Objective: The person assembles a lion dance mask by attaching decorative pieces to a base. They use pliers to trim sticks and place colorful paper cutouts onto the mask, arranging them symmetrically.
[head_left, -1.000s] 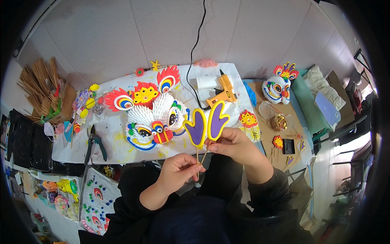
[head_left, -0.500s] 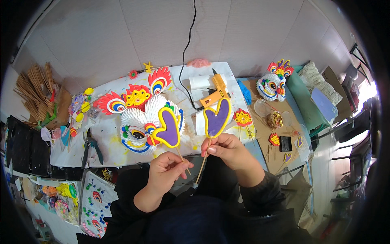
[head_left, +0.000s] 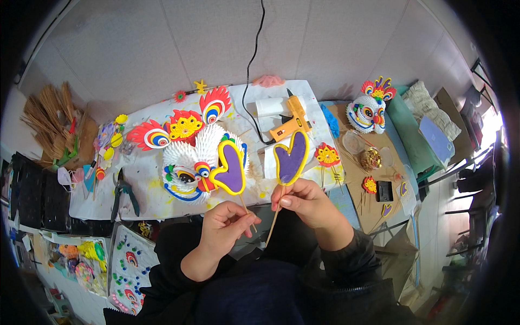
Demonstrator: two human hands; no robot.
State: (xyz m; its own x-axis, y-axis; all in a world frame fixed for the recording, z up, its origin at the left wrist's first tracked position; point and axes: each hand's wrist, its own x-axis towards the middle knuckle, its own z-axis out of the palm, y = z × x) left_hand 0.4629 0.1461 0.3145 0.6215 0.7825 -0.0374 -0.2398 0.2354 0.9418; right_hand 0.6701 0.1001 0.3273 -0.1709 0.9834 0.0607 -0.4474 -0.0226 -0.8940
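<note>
Between finger and thumb, my left hand (head_left: 226, 230) pinches the thin stick of a purple horn-shaped piece with a yellow rim (head_left: 231, 172). A matching purple and yellow piece (head_left: 290, 160) stands upright on its own stick, pinched in my right hand (head_left: 304, 205). The two pieces are side by side, apart from each other. Behind the left one lies a white lion head (head_left: 181, 157) with layered scales, red and yellow flame-shaped ears and big round eyes; part of its face is hidden. An orange glue gun (head_left: 292, 120) rests beyond the right piece.
Pliers (head_left: 124, 192) lie on the table's left. A red and yellow ornament on sticks (head_left: 327, 155) is at the sheet's right edge. On the right-hand board stand a smaller lion head (head_left: 370, 115) and a gold ball (head_left: 371, 160). A black cord (head_left: 251, 67) runs down the wall.
Both hands still hold the two pieces in nearly the same pose. The view has shifted slightly, so the table and its objects sit a little further right.
</note>
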